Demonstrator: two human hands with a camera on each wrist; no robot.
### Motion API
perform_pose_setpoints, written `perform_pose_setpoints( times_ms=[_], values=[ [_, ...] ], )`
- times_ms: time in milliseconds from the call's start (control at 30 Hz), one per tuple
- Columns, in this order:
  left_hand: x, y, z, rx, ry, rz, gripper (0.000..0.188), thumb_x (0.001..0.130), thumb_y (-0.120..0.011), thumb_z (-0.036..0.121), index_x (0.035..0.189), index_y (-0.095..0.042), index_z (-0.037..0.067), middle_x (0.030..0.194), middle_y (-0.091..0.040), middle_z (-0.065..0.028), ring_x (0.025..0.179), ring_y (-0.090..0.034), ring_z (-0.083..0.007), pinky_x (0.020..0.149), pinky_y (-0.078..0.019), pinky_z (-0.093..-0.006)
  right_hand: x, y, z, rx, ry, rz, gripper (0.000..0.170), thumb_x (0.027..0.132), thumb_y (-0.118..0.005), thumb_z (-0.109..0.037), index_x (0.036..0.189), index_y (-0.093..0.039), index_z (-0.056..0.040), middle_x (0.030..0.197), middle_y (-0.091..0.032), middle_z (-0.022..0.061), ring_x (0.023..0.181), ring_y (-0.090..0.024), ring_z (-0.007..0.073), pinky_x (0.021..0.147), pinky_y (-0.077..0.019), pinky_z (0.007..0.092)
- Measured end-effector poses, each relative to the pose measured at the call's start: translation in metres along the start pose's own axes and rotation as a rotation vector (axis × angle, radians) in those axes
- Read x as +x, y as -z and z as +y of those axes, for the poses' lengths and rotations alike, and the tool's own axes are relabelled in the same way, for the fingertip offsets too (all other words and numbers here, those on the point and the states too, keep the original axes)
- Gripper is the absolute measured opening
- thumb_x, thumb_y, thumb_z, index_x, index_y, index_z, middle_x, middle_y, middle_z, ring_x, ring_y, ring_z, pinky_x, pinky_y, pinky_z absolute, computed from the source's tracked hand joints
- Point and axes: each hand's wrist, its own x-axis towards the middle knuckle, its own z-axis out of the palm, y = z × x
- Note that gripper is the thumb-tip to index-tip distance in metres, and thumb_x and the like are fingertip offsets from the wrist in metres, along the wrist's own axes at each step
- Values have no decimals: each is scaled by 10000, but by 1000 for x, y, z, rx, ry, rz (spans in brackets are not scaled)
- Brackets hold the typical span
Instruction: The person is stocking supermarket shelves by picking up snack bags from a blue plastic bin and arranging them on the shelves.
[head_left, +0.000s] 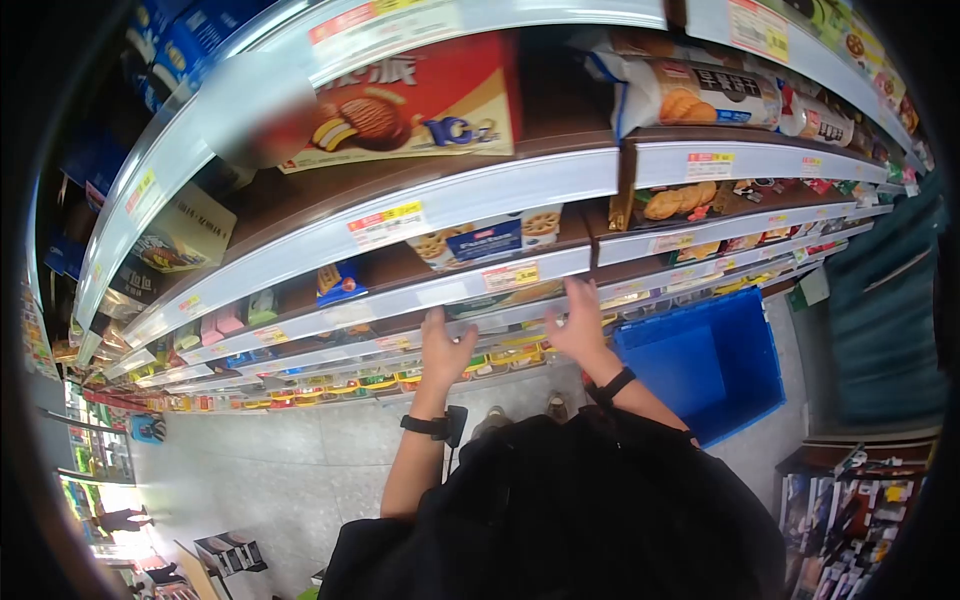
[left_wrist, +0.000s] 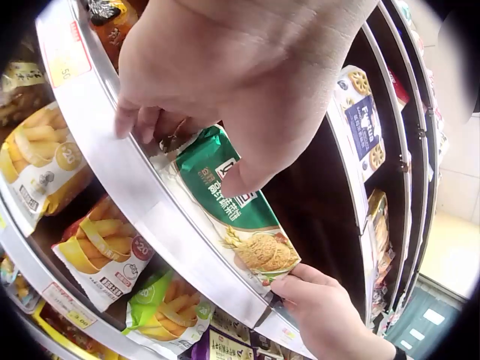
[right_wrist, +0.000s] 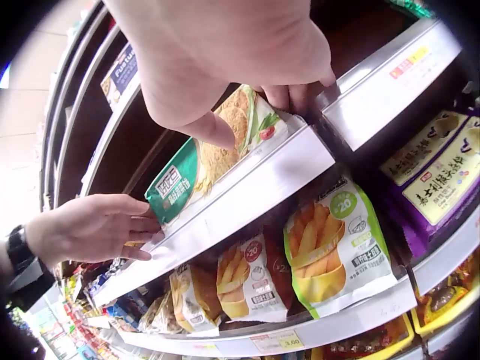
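Note:
A green and white package [left_wrist: 244, 199] with a biscuit picture lies along a low shelf, behind its front rail. At its left end is my left hand [left_wrist: 232, 75], thumb over the package's face and fairly straight fingers by the rail; the right wrist view shows this hand [right_wrist: 94, 229] touching that end. My right hand [right_wrist: 225, 52] is at the other end, its thumb across the biscuit picture and its fingers bent round the edge. In the head view the left hand [head_left: 445, 350] and right hand [head_left: 582, 325] are apart, with the package [head_left: 515, 298] between them.
Bags of fries-like snacks [right_wrist: 341, 247] stand on the shelf below, with purple packs [right_wrist: 442, 169] to their right. Above are a blue and white box [head_left: 485, 240] and a large red box [head_left: 420, 100]. A blue crate [head_left: 700, 360] sits on the floor at the right.

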Motion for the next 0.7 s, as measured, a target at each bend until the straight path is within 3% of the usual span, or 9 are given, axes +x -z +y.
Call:
perform_pose_setpoints(
  times_ms=[67,200,233,333,367,467,533,633,700],
  values=[
    [-1,-5,-9,-79,33,17,653,845,-785,247,1348,-516,-70,1264,-618,-275,1200,-599,-415,1003,-489,-455,-1,7,-1,70,52,-59,663,763,-772,-172,1334,-529,63,1229,-613,261,1208,-553,452,1152,-317,623],
    [2,6,2,-169,167,-16,626,835,-787,274,1287,-532,-77,1147,-650,-278,1083,-637,-434,939,-505,-463,9,30,4,165,144,-181,720,759,-798,-198,1362,-515,75,1263,-603,279,1233,-536,462,1119,-381,549],
    [7,3,-6,-180,132,-12,617,830,-792,277,1274,-540,-69,1108,-666,-269,1053,-652,-426,908,-513,-465,15,36,3,201,138,-176,739,787,-803,-245,1379,-501,77,1256,-604,289,1225,-536,467,1091,-411,514],
    [10,-3,-19,-190,94,-3,605,824,-796,272,1256,-545,-71,1095,-668,-264,1047,-654,-415,907,-512,-465,33,41,8,169,82,-129,764,820,-800,-294,1413,-478,64,1269,-597,298,1224,-533,472,1081,-421,515],
    [10,-6,-23,-177,115,-9,598,820,-797,269,1245,-548,-70,1106,-664,-266,1047,-649,-408,905,-512,-462,40,45,7,158,31,-169,784,870,-768,-384,1435,-454,59,1277,-605,325,1206,-551,506,1055,-437,544],
    [8,-8,-20,-160,144,28,623,806,-809,289,1249,-548,-61,1102,-636,-272,1042,-622,-416,912,-504,-485,51,34,12,234,13,-215,794,898,-733,-444,1436,-446,64,1244,-633,346,1149,-588,535,1015,-464,560],
    [3,-6,-9,-81,210,37,591,809,-804,305,1237,-570,-28,1077,-629,-273,1045,-609,-429,905,-498,-501,48,32,8,266,4,-296,725,897,-733,-484,1356,-546,46,1169,-670,338,1076,-625,533,962,-499,543],
    [0,-14,-28,-200,140,71,500,810,-798,304,1118,-602,-38,1001,-651,-261,970,-631,-431,856,-517,-496,34,40,-5,293,102,-268,663,874,-773,-451,1287,-590,35,1130,-680,320,1050,-631,516,942,-502,536],
    [-2,-19,-45,-294,89,89,433,812,-790,290,1027,-607,-39,967,-677,-241,907,-658,-418,807,-532,-484,27,40,-9,338,125,-152,616,861,-800,-405,1241,-603,37,1096,-682,298,1025,-631,496,921,-503,527]
  ],
)
